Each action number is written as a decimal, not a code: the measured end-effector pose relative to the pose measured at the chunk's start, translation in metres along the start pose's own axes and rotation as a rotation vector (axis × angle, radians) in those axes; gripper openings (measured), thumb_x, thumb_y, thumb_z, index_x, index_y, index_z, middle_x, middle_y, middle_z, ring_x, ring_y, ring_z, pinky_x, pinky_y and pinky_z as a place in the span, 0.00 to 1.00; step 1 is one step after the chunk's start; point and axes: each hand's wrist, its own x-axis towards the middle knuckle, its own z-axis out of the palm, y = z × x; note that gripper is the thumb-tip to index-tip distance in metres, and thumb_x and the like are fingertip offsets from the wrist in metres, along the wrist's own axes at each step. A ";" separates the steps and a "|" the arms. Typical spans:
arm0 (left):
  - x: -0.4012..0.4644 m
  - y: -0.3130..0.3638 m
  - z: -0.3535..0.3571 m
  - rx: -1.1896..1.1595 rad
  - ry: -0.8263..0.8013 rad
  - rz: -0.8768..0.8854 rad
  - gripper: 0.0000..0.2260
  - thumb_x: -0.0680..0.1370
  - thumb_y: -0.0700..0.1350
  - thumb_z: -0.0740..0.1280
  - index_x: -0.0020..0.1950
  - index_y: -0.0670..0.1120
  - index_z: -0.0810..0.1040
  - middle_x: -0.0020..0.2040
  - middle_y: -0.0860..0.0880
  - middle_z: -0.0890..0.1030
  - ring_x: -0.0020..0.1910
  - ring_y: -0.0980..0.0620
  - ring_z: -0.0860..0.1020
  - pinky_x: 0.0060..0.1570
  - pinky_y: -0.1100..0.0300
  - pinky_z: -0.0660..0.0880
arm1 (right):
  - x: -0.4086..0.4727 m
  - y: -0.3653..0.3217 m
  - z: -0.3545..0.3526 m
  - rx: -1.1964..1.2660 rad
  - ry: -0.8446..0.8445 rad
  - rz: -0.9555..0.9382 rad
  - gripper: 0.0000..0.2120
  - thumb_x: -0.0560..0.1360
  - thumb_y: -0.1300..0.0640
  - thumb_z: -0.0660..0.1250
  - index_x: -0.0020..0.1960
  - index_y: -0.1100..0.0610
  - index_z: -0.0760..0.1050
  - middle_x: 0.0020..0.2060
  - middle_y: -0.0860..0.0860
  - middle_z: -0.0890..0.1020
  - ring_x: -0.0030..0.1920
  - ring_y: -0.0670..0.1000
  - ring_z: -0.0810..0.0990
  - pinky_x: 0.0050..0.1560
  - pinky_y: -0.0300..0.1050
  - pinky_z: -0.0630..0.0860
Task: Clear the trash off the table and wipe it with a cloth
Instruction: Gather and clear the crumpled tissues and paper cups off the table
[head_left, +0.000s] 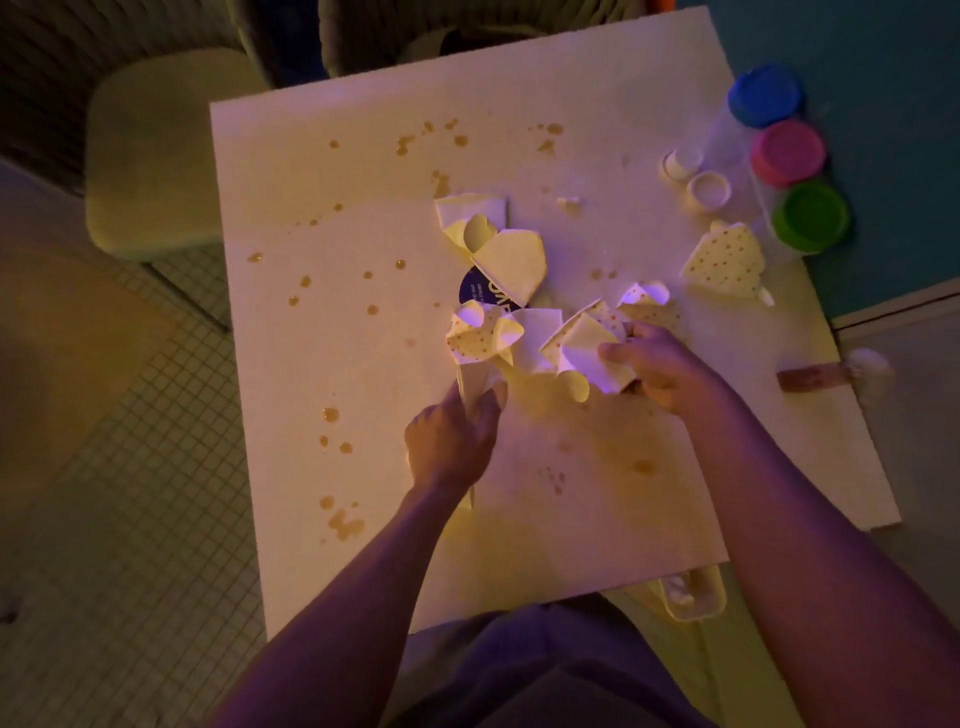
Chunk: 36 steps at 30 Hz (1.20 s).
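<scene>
At 6 o'clock, both my forearms reach over the near edge of the white table (291, 364). My left hand (449, 441) is curled around a white paper strip (475, 387), thumb and fingers pinching it. My right hand (657, 366), at 3 o'clock from the left, grips a crumpled dotted paper scrap (584, 340), fingers curled. Between and just past the hands: more dotted scraps (480, 332) bunched together, touching. Beyond them at 12 o'clock, a folded cream paper piece (511, 260) lies over a dark blue label (475, 291). Amber sticky spots (343, 522) are scattered across the tabletop, mostly toward 9 o'clock. Far at 2 o'clock: a dotted wedge (727, 260), two small white caps (709, 189), then blue lid (766, 93), pink lid (789, 153) and green lid (810, 215) in a row along the table edge.
</scene>
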 end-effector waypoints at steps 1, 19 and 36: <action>0.001 0.007 0.000 -0.030 0.002 0.021 0.18 0.77 0.61 0.57 0.53 0.50 0.78 0.38 0.41 0.83 0.42 0.34 0.79 0.42 0.47 0.76 | -0.007 0.005 -0.002 0.029 0.029 -0.002 0.15 0.78 0.65 0.67 0.64 0.56 0.76 0.49 0.55 0.82 0.39 0.52 0.80 0.34 0.44 0.77; -0.078 0.138 0.065 -0.192 -0.205 0.524 0.19 0.76 0.61 0.59 0.48 0.46 0.78 0.38 0.43 0.84 0.41 0.37 0.82 0.39 0.46 0.78 | -0.154 0.160 -0.084 0.191 0.646 -0.140 0.10 0.74 0.59 0.71 0.55 0.55 0.77 0.50 0.52 0.82 0.51 0.54 0.79 0.54 0.49 0.76; -0.298 0.193 0.167 -0.226 -0.494 0.645 0.21 0.73 0.60 0.62 0.44 0.42 0.81 0.39 0.42 0.84 0.39 0.41 0.83 0.38 0.51 0.78 | -0.303 0.395 -0.135 0.440 0.950 0.015 0.12 0.71 0.61 0.74 0.54 0.58 0.80 0.51 0.52 0.83 0.51 0.53 0.81 0.46 0.40 0.68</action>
